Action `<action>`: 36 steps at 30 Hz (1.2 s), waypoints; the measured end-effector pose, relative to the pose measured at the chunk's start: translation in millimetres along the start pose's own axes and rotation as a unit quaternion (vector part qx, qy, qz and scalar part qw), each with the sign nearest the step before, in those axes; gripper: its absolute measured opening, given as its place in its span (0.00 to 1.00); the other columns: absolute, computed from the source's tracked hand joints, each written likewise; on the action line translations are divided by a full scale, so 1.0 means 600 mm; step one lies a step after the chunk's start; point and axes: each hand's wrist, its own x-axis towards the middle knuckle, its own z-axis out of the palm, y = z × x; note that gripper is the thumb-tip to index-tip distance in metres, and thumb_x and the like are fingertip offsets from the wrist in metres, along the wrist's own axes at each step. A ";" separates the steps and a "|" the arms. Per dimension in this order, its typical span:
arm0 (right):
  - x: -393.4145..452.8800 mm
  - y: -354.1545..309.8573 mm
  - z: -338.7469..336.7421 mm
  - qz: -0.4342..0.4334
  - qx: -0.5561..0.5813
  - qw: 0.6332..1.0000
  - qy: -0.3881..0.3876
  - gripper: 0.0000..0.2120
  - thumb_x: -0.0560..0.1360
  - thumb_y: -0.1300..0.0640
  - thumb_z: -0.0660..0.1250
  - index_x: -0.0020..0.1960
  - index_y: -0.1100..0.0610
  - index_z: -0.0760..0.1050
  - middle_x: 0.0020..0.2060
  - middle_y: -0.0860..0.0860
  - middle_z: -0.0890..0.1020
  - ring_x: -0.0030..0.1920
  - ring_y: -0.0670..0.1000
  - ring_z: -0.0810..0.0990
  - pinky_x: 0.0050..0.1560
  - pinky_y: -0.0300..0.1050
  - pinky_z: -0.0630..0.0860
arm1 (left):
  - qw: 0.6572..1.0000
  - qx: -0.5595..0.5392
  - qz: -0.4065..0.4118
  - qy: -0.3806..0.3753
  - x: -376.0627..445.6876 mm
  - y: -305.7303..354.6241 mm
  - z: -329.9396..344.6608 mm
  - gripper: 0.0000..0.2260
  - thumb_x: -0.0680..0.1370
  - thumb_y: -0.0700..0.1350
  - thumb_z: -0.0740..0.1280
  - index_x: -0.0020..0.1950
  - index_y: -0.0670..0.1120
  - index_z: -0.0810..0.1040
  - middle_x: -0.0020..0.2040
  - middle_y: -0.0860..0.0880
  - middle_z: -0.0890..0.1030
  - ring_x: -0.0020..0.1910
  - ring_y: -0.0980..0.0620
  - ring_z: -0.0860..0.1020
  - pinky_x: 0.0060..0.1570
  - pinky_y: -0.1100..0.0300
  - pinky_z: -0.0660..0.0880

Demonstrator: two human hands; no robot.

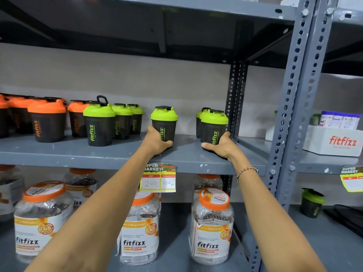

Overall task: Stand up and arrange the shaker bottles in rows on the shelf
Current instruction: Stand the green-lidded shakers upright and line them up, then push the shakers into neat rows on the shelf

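At the shelf's (117, 154) left end the orange-lidded shakers (11, 114) are cut off by the picture's edge, and those behind are mostly hidden. By the right-hand upright, a second green-lidded shaker (199, 118) shows only a sliver behind the front shaker (214, 126). The left hand (157, 141) covers part of the middle shaker's (165, 122) lettering.

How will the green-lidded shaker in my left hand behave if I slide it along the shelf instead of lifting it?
The shaker looks empty through its dark wall, so it is probably light. It stands tall over a narrow base, so a push near the lid may tip it. Your left hand grips low, which should help it slide upright on the painted metal shelf.
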 end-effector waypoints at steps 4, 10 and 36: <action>-0.002 -0.001 -0.001 0.002 -0.001 1.000 -0.003 0.50 0.67 0.41 0.73 0.72 0.63 0.48 0.68 0.57 0.69 0.66 0.58 0.70 0.57 0.48 0.68 | 1.000 -0.006 -0.001 -0.004 -0.004 0.003 -0.003 0.35 0.71 0.47 0.75 0.67 0.37 0.58 0.63 0.39 0.73 0.60 0.42 0.74 0.50 0.59 0.68; -0.026 -0.015 -0.009 0.018 -0.028 0.999 -0.019 0.50 0.66 0.41 0.74 0.71 0.66 0.48 0.69 0.58 0.68 0.68 0.59 0.68 0.62 0.50 0.68 | 0.999 -0.013 -0.026 -0.014 -0.015 0.011 -0.014 0.42 0.70 0.47 0.76 0.72 0.36 0.52 0.69 0.38 0.66 0.66 0.42 0.70 0.63 0.55 0.69; -0.145 -0.427 0.402 -0.074 0.009 0.996 0.040 0.42 0.64 0.49 0.78 0.65 0.66 0.58 0.66 0.64 0.67 0.67 0.64 0.68 0.64 0.54 0.67 | 0.988 0.036 -0.089 0.123 -0.003 -0.304 -0.461 0.49 0.68 0.46 0.78 0.76 0.34 0.48 0.74 0.35 0.57 0.72 0.36 0.62 0.71 0.46 0.62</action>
